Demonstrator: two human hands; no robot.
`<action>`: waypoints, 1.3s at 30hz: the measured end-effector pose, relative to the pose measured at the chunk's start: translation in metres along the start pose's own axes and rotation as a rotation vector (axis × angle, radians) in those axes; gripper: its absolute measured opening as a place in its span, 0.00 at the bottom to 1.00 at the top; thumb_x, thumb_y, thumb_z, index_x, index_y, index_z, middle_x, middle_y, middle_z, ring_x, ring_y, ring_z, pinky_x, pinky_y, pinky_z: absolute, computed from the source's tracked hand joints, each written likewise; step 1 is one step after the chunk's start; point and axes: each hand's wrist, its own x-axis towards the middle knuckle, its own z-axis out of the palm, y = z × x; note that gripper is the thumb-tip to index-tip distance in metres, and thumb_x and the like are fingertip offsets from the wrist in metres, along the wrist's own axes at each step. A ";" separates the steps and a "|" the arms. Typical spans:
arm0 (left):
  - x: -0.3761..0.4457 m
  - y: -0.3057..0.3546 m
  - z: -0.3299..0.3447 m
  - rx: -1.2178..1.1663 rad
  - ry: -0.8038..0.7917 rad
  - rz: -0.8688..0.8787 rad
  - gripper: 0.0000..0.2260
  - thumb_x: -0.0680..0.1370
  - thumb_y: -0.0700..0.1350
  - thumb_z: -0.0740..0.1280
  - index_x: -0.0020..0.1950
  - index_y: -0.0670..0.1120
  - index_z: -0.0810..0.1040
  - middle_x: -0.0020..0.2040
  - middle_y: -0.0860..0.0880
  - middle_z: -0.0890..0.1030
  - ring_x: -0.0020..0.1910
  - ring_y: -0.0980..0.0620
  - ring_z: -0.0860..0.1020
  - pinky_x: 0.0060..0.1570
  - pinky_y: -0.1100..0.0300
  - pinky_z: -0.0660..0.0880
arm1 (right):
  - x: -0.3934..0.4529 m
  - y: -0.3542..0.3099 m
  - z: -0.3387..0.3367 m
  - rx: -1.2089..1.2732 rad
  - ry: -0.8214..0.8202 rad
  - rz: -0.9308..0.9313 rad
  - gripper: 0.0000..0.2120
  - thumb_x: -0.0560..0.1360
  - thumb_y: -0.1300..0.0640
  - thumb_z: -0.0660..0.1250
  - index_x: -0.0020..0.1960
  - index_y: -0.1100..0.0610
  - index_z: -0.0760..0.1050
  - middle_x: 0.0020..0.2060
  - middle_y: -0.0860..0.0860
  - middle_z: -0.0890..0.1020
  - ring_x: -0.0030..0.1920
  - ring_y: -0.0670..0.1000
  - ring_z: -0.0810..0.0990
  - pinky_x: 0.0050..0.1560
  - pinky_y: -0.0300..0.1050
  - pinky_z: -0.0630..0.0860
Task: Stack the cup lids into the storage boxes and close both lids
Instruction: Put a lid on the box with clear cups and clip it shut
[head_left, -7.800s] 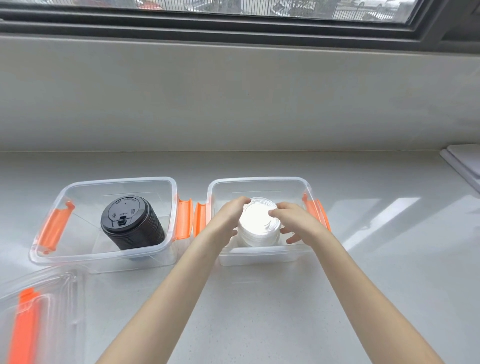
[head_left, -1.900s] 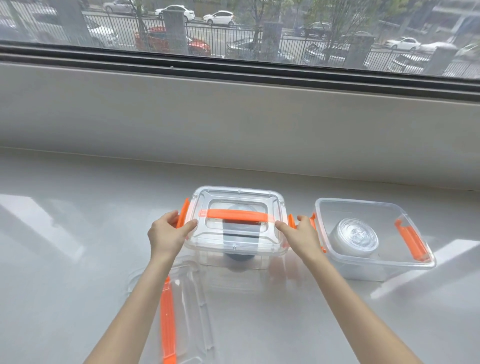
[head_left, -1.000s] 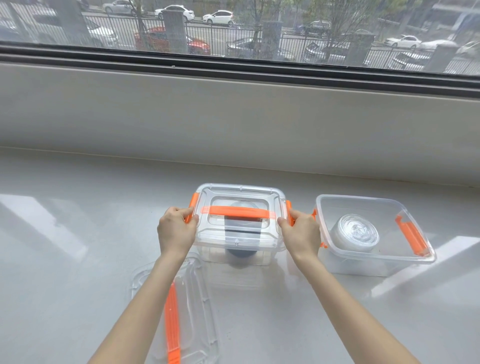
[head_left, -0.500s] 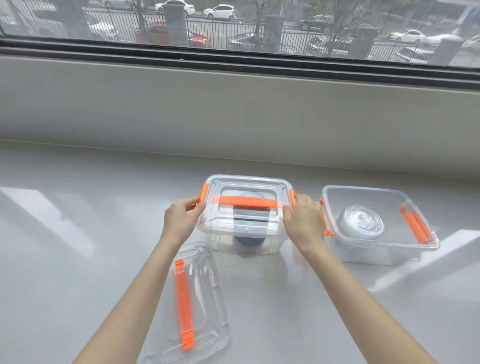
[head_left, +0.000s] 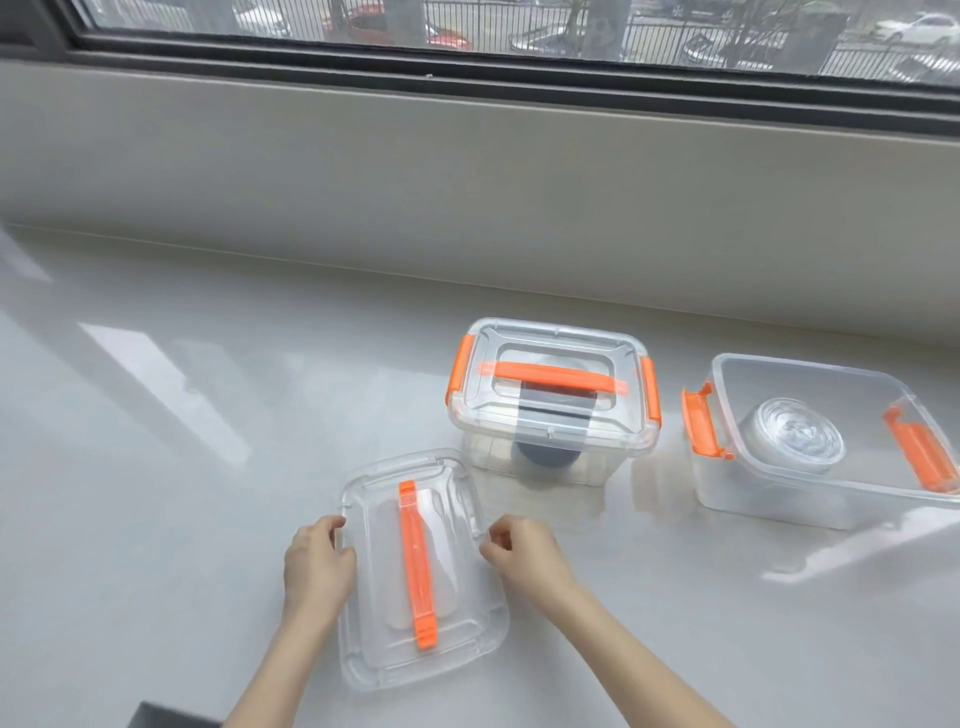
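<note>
A clear storage box (head_left: 553, 447) stands closed in the middle, both orange side latches up, with a stack of black cup lids (head_left: 550, 452) inside. To its right an open clear box (head_left: 737, 488) holds a stack of white cup lids (head_left: 792, 441). A loose clear box lid (head_left: 457, 587) with an orange handle lies flat in front. My left hand (head_left: 317, 564) grips its left edge and my right hand (head_left: 524, 558) pinches its right edge.
Everything sits on a glossy pale counter (head_left: 156, 467) below a window ledge (head_left: 467, 182). A dark object's corner (head_left: 166, 717) shows at the bottom edge.
Both hands left the closed box's orange latches and dropped to the loose lid, taking hold of its two long edges. The camera tilted down and left.
</note>
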 end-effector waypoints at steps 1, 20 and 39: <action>-0.001 0.001 0.001 -0.014 0.019 -0.005 0.18 0.70 0.31 0.60 0.60 0.39 0.74 0.53 0.36 0.78 0.53 0.38 0.75 0.56 0.51 0.70 | 0.002 0.001 0.002 -0.008 0.008 0.000 0.06 0.72 0.57 0.63 0.44 0.59 0.76 0.36 0.51 0.76 0.39 0.52 0.73 0.40 0.43 0.68; -0.043 0.100 -0.051 -0.557 0.409 0.161 0.14 0.70 0.32 0.65 0.53 0.46 0.75 0.46 0.45 0.80 0.41 0.46 0.79 0.47 0.54 0.75 | -0.049 -0.032 -0.120 0.568 0.174 -0.505 0.10 0.70 0.64 0.69 0.47 0.53 0.78 0.40 0.55 0.83 0.40 0.48 0.83 0.39 0.37 0.79; -0.114 0.334 0.079 -1.227 -0.741 0.181 0.15 0.76 0.55 0.58 0.56 0.47 0.72 0.49 0.45 0.81 0.49 0.49 0.80 0.44 0.57 0.76 | -0.132 0.079 -0.348 0.261 0.271 -0.396 0.14 0.65 0.66 0.74 0.49 0.54 0.83 0.34 0.41 0.79 0.33 0.42 0.73 0.32 0.27 0.69</action>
